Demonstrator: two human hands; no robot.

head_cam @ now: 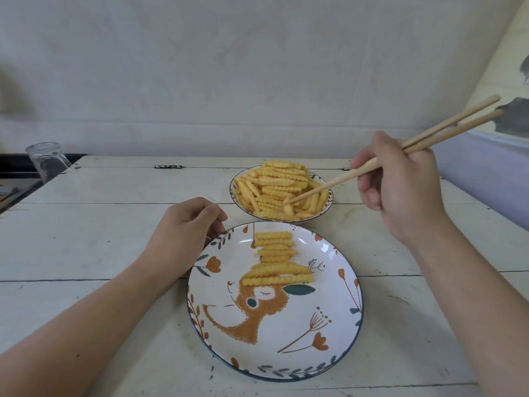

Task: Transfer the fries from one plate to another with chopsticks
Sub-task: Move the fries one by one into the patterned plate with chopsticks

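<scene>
Table (pixel 114 230): white painted planks, scuffed, filling the lower two thirds of the frame; plank seams run left to right. A pale wall stands behind it.

Near plate (pixel 337 325): large, round, blue-rimmed, printed with an orange animal and flowers; lower centre of the frame. In its upper half lies a row of fries (pixel 276 257), crinkle-cut, each with its long axis left to right, stacked side by side from the far rim toward the middle; the nearest two are the longest.

Far plate (pixel 236 193): smaller in view, same pattern, just above the near plate, rims nearly meeting. Holds the heap of fries (pixel 279 183), most lying left to right, those at the edges angled toward the viewer.

Right hand (pixel 400 184): right of centre, fingers curled round the chopsticks (pixel 372 166). The sticks slant from upper right down to lower left, butts apart near the right edge, tips close together and touching a fry at the near side of the heap.

Left hand (pixel 186 233): left of centre, resting on the table, fingers curled loosely, fingertips touching the near plate's upper left rim.

Glass jar (pixel 47 160): clear, at the table's far left edge, well apart from both plates.

Metal hinge (pixel 169 166): small, on the far seam, upper centre.
</scene>
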